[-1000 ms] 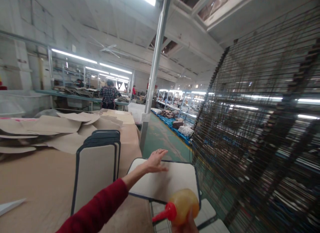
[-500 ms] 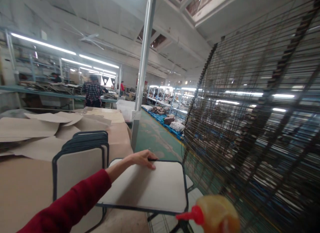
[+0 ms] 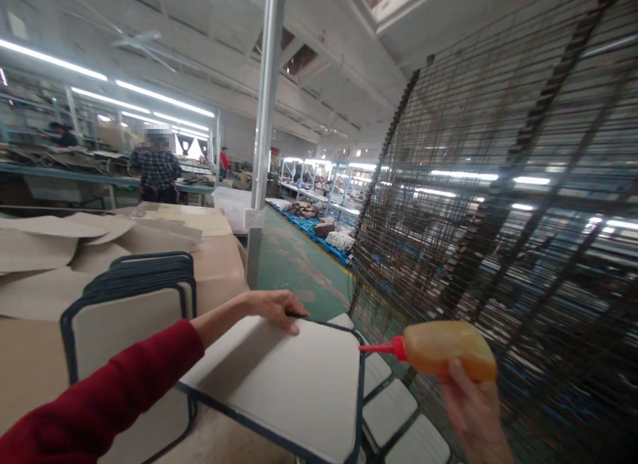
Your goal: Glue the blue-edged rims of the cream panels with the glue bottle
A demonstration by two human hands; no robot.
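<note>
While L hand [image 3: 279, 309], curled, grips panel [image 3: 284, 384] at far edge, lower ctr of frame, R hand [image 3: 471, 401], wrapped round bottle [image 3: 448, 344], is nearer panel's right side; nozzle [image 3: 381, 348] points left, approx. horiz., contact unclear.

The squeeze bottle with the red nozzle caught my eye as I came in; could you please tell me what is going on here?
A person's left hand grips the far edge of a pale, dark-edged panel. The right hand holds a yellowish squeeze bottle sideways, its red nozzle pointing at the panel's right edge; whether the tip touches is unclear. Similar panels are stacked to the left on the brown table.
</note>
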